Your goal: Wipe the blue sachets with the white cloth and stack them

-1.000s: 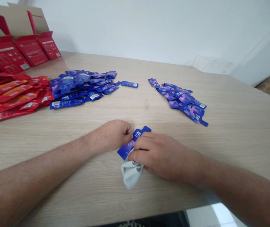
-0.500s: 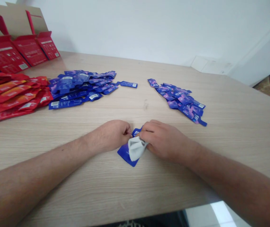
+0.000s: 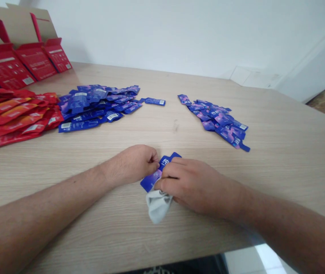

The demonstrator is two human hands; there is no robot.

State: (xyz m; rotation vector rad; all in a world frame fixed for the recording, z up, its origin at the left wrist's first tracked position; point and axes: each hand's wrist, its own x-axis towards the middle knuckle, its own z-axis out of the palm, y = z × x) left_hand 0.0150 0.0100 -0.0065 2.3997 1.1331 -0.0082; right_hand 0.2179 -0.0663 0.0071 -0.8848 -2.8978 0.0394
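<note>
A blue foil sachet [image 3: 152,179] lies on the wooden table between my hands, its upper end showing past my fingers. My left hand [image 3: 130,164] pinches its edge with the fingertips. My right hand [image 3: 193,186] presses over the sachet and grips a crumpled grey cloth [image 3: 158,206], which hangs out toward the near side. Much of the sachet's middle is hidden under my right fingers.
A heap of blue sachets [image 3: 94,106] and a heap of purple-blue sachets [image 3: 213,120] lie on the table [image 3: 265,163] ahead. One blue sachet [image 3: 154,101] lies at the first heap's edge. Red packets [image 3: 14,114] and open red cartons [image 3: 8,64] stand at far left.
The grey cloth has swung from on top of the sachet to below it, toward me. My right hand has moved over the sachet, uncovering its upper end.
</note>
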